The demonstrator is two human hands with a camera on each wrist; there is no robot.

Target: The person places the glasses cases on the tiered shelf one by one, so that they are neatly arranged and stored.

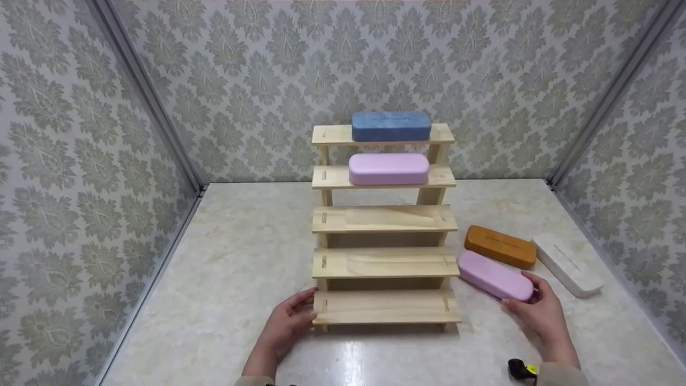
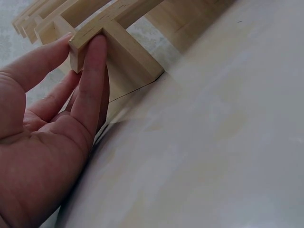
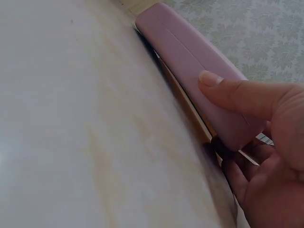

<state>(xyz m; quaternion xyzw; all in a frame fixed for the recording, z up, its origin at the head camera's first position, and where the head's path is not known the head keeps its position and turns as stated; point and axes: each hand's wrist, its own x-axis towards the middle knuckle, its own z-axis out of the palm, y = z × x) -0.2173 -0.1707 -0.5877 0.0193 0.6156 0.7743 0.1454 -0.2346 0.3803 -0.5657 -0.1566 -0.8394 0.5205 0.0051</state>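
A stepped wooden rack (image 1: pixel 386 308) stands mid-table. My left hand (image 1: pixel 289 324) pinches the left end of its lowest shelf between thumb and fingers; the left wrist view shows the fingers (image 2: pixel 90 80) beneath that shelf's corner. To the right of the rack, my right hand (image 1: pixel 541 311) grips the near end of a pink glasses case (image 1: pixel 496 276). In the right wrist view the thumb (image 3: pixel 228 92) lies along the side of this case (image 3: pixel 190 61), and a dark gap shows under it. Another pink glasses case (image 1: pixel 388 169) sits on the second shelf from the top, below a blue glasses case (image 1: pixel 391 127) on the top shelf.
Just behind the held case lies a brown glasses case (image 1: pixel 501 246), with a white glasses case (image 1: pixel 568 265) to its right. A small black object (image 1: pixel 519 369) is by the right sleeve. Patterned walls (image 1: pixel 257 80) enclose the table (image 1: pixel 230 257) at the back and sides.
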